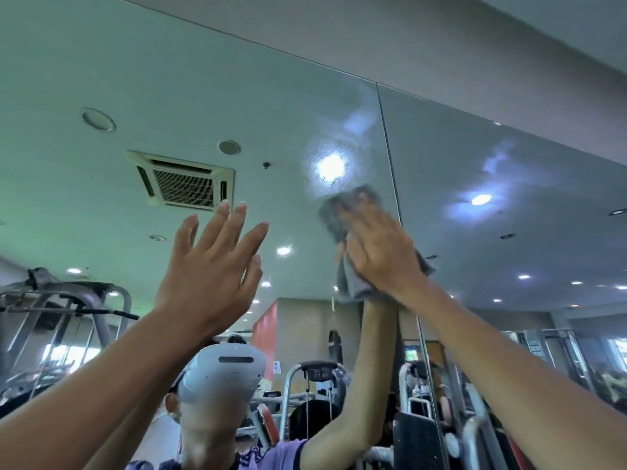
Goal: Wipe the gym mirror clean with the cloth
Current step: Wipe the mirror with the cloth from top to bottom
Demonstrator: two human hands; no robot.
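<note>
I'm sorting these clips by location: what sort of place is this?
Most likely a gym: the wall mirror reflects weight machines and a hanging punching bag, and the right hand presses a grey cloth flat on the glass.

Two raised bare hands are counted, the left hand (210,266) and the right hand (380,252), along with one crumpled grey fabric cloth (353,284). Two large glass wall panels are counted: the mirror panel left of the seam (135,79) and the mirror panel right of the seam (526,157). One square white slatted ceiling vent (183,184) and one white plastic headset (227,371) are counted in the reflection.
</note>
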